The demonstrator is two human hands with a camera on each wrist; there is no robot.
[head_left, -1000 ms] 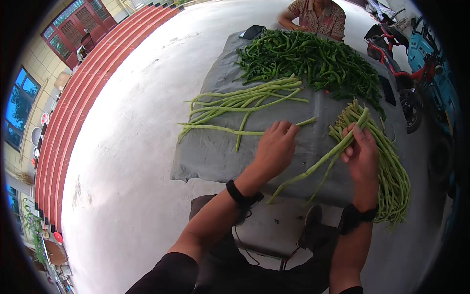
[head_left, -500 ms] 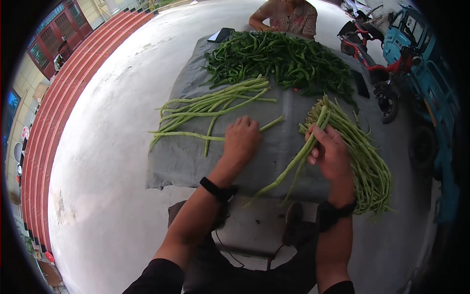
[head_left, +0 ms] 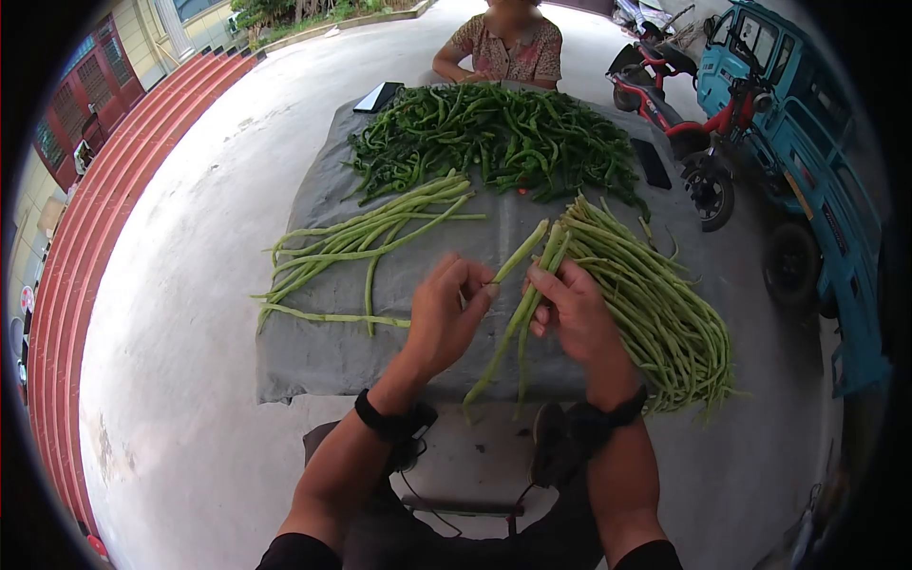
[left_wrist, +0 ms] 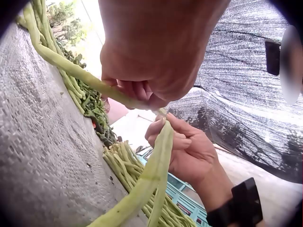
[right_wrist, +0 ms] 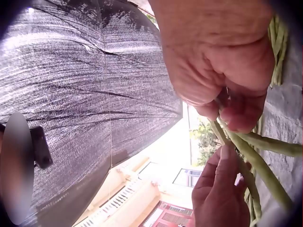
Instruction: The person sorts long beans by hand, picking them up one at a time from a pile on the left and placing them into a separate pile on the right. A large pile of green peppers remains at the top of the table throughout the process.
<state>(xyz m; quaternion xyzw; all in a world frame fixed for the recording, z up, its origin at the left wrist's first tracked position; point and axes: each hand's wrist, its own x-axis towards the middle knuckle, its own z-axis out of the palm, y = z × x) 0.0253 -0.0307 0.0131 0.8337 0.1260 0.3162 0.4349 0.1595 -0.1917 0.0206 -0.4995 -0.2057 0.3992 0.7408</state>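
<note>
the left hand [head_left: 446, 309] is pinching a green long bean [head_left: 521, 253] between thumb and fingertips, at the centre of the frame. the right hand [head_left: 579, 315] is grasping several long beans [head_left: 501, 359], just right of the left hand; their upper ends are projecting above the fingers, and their lower ends are trailing down toward the near edge of the tabletop [head_left: 313, 369]. the exact count in the right hand is not showing clearly. in the left wrist view, the fingertips of both hands are working close together; whether they are touching cannot be told.

a thick bundle of beans [head_left: 660, 318] is lying right of the right hand, its lower ends reaching the near edge. a looser group of beans [head_left: 366, 239] is lying at the left of the tabletop, with one bean [head_left: 332, 316] running toward the left hand. a pile of green peppers [head_left: 494, 138] is covering the far part. a dark phone [head_left: 651, 163] is resting beside its right side, another phone [head_left: 378, 97] at its upper left. a person [head_left: 508, 52] is sitting beyond the far edge.
</note>
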